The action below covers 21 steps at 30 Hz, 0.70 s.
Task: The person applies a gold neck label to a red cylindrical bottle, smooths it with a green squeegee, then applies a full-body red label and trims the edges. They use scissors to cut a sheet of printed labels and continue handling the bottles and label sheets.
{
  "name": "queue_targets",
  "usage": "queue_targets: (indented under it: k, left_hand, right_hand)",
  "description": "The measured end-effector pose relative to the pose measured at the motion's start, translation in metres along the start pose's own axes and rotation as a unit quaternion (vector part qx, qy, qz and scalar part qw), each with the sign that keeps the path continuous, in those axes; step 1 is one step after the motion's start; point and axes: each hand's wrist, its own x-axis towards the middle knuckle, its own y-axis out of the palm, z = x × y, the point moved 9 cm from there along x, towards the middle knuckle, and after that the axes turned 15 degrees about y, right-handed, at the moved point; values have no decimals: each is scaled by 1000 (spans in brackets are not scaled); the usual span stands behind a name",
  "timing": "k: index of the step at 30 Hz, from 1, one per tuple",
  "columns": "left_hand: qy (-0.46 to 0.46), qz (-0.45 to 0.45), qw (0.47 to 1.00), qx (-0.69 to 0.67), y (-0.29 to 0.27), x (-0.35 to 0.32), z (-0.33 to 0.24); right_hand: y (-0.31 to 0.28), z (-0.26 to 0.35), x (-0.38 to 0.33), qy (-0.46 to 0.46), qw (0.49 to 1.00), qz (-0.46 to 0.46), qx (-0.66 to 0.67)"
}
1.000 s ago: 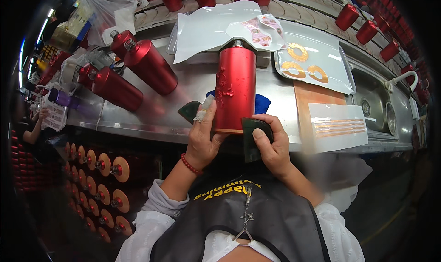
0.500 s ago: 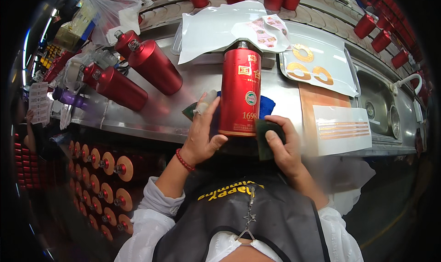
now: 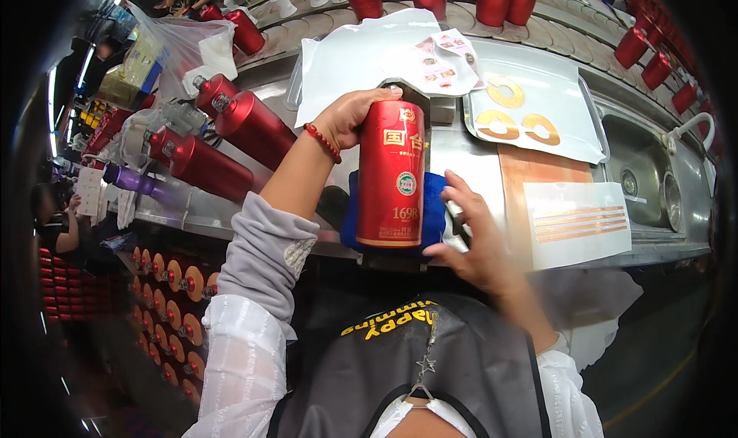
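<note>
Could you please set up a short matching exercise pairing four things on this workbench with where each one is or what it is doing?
Things:
1. left hand
2. right hand
3. blue cloth
4. gold rings

Places or states:
A. lying on a white sheet, on the tray to the right
B. grip around the top of the red bottle
C. behind the bottle's lower part
D. at the bottle's right side, fingers spread

Pairs: 1-B, 2-D, 3-C, 4-A

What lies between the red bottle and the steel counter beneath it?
In the head view, a blue cloth lies between the red bottle and the steel counter.
</note>
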Motion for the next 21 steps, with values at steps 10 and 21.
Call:
queue_targets:
  k: [10, 21]
  left_hand:
    - [178, -102, 979, 22, 17, -104, -28]
    - [412, -382, 813, 155, 40, -434, -68]
  right_hand:
    - [-34, 46, 89, 29, 998, 25, 42]
    - [44, 154, 11, -205, 961, 131, 134]
